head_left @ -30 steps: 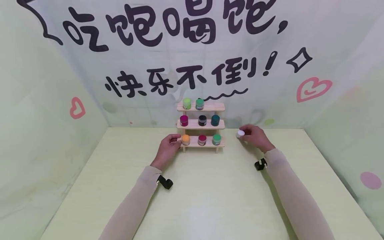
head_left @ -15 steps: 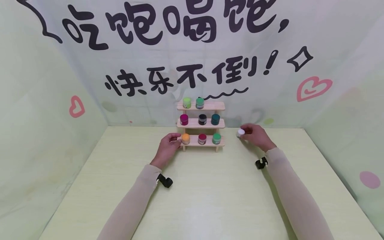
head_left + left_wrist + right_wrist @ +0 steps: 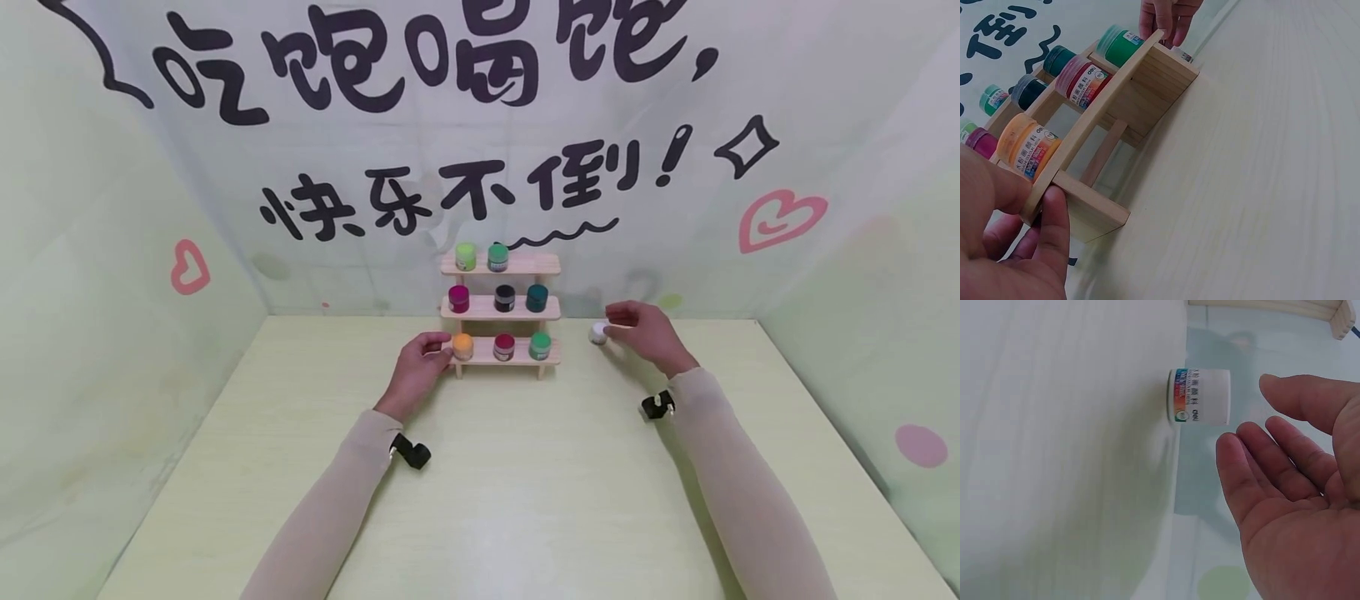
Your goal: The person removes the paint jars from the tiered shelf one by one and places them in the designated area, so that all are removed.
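Note:
A three-tier wooden display shelf (image 3: pixel 501 307) stands at the back of the table with small paint jars on every tier. My left hand (image 3: pixel 415 373) pinches the left end of its lowest tier, thumb above and fingers below, beside an orange paint jar (image 3: pixel 1027 146). To the right of the shelf, a white paint jar (image 3: pixel 1200 397) stands upright on the table. Close by it is my right hand (image 3: pixel 651 335), fingers spread apart and holding nothing. In the right wrist view a gap shows between the jar and my fingertips (image 3: pixel 1230 445).
Dark red (image 3: pixel 504 347) and green (image 3: pixel 540 346) jars share the lowest tier. Magenta, black and teal jars (image 3: pixel 536 297) fill the middle one; two green jars (image 3: pixel 498 257) sit on top. A printed cloth backdrop (image 3: pixel 360 275) rises behind the table (image 3: pixel 480 483).
My right hand has let go of the white paint jar and drawn slightly up and to the right. The jar stays on the table. My left hand keeps its grip on the shelf.

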Demonstrator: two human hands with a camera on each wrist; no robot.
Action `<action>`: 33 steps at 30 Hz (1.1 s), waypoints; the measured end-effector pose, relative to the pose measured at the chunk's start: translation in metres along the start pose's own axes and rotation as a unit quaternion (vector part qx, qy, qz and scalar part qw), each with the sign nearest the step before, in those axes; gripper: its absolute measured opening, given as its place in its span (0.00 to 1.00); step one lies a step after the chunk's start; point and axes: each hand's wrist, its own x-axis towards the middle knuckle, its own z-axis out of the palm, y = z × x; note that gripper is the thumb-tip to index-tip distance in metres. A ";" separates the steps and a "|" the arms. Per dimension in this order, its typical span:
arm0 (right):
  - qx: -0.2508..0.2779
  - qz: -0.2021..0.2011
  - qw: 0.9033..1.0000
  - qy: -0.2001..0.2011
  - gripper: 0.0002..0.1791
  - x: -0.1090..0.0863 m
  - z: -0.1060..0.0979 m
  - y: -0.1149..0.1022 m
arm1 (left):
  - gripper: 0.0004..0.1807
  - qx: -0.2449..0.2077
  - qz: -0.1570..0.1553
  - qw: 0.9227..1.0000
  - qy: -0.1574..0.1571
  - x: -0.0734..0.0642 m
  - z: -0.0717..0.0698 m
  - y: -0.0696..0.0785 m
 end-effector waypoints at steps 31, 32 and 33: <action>-0.016 0.021 0.999 -0.018 0.28 0.002 0.010 0.001 | 0.16 -0.001 -0.005 1.000 0.004 0.001 0.001 -0.003; -0.019 0.020 0.999 -0.016 0.28 0.002 0.010 0.004 | 0.16 -0.002 -0.003 1.000 0.004 0.001 0.001 -0.002; -0.023 0.016 1.000 -0.014 0.27 0.002 0.010 0.005 | 0.16 -0.002 -0.001 1.000 0.005 0.000 0.001 -0.002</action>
